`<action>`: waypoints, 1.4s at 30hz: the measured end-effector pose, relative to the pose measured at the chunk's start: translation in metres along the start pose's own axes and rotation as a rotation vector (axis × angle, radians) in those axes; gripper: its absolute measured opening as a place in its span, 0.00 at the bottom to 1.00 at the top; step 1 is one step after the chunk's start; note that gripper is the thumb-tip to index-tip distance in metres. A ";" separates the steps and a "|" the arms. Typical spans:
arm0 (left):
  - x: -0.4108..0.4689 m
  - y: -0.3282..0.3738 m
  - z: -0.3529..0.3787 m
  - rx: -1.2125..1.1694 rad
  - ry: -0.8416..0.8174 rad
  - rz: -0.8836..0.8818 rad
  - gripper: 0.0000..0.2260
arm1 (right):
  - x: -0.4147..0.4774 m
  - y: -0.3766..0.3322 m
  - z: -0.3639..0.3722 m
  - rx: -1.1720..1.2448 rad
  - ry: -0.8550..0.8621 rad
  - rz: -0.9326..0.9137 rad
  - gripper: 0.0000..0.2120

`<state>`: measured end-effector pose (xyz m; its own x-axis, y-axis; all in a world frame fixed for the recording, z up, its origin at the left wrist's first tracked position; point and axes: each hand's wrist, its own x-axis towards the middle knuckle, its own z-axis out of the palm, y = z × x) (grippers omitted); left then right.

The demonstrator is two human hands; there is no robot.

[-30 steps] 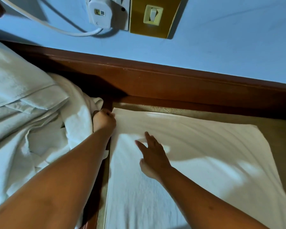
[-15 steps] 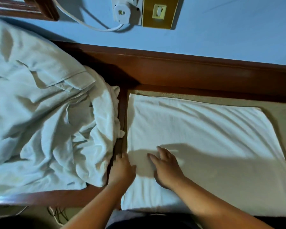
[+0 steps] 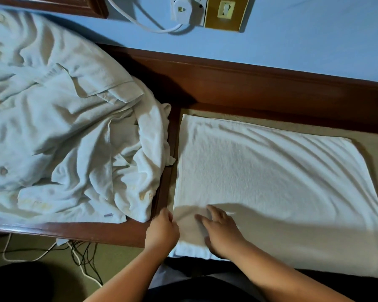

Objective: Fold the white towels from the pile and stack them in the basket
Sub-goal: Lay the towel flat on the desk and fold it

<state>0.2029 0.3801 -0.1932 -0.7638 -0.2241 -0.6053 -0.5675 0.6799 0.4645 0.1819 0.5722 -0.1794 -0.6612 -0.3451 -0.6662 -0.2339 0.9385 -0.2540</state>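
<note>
the right grip (image 3: pixel 223 232) lies flat on the near left corner of the towel (image 3: pixel 271 182), fingers straight and spread apart; the rest of the towel stretches smooth ahead of it and off to its right. the left grip (image 3: pixel 162 232) sits just left of it at the towel's left edge, fingers curled, though i cannot tell whether they pinch the cloth. the pile (image 3: pixel 63 127) lies crumpled left of and beyond the left grip, across a wooden rail (image 3: pixel 165 188).

Bare forearms extended forward, left hand (image 3: pixel 162 231) fingers curled, right hand (image 3: pixel 222 233) flat, fingers spread
</note>
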 end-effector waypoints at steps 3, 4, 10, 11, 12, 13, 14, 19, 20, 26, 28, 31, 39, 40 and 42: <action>0.003 -0.003 -0.002 -0.101 -0.081 -0.077 0.19 | 0.000 -0.002 0.001 0.017 -0.012 0.009 0.34; 0.004 -0.006 -0.003 -0.083 -0.115 -0.087 0.19 | -0.001 -0.002 0.001 0.020 -0.013 0.008 0.34; -0.016 -0.036 0.010 0.055 -0.316 0.045 0.07 | -0.001 -0.003 0.005 -0.003 -0.008 -0.006 0.34; -0.019 -0.042 0.011 0.015 -0.300 0.027 0.06 | -0.002 -0.005 0.006 -0.017 -0.007 -0.008 0.34; -0.022 -0.047 0.011 -0.048 -0.271 -0.005 0.05 | -0.002 -0.006 0.006 -0.025 -0.006 -0.009 0.34; -0.024 -0.051 0.012 -0.125 -0.255 -0.046 0.05 | -0.002 -0.008 0.006 -0.029 -0.006 -0.010 0.34; -0.027 -0.054 0.012 -0.200 -0.253 -0.076 0.05 | -0.003 -0.010 0.006 -0.033 -0.007 -0.014 0.34; -0.037 -0.065 0.020 -0.355 -0.328 -0.088 0.05 | -0.009 -0.018 0.013 -0.062 -0.035 -0.052 0.35; -0.037 -0.068 0.021 -0.351 -0.346 -0.079 0.06 | -0.010 -0.020 0.015 -0.077 -0.036 -0.061 0.35; -0.034 -0.081 0.023 -0.186 -0.462 -0.046 0.08 | -0.015 -0.025 0.018 -0.128 -0.036 -0.086 0.35; -0.035 -0.077 0.026 -0.211 -0.434 -0.070 0.07 | -0.017 -0.025 0.020 -0.124 -0.035 -0.080 0.36; -0.037 -0.083 0.037 -0.283 -0.373 -0.043 0.07 | -0.022 -0.025 0.027 -0.104 -0.019 -0.072 0.36; -0.063 -0.097 0.059 -0.435 -0.319 -0.023 0.09 | -0.059 -0.022 0.062 -0.073 0.022 -0.099 0.33; -0.068 -0.096 0.061 -0.396 -0.333 -0.009 0.04 | -0.066 -0.019 0.065 -0.064 0.024 -0.098 0.32; -0.075 -0.099 0.067 -0.307 -0.369 0.008 0.02 | -0.081 -0.013 0.073 -0.040 0.037 -0.085 0.32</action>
<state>0.3376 0.3765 -0.2374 -0.6398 0.0803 -0.7643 -0.6692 0.4307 0.6055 0.2909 0.5876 -0.1733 -0.6630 -0.4238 -0.6171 -0.3179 0.9057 -0.2803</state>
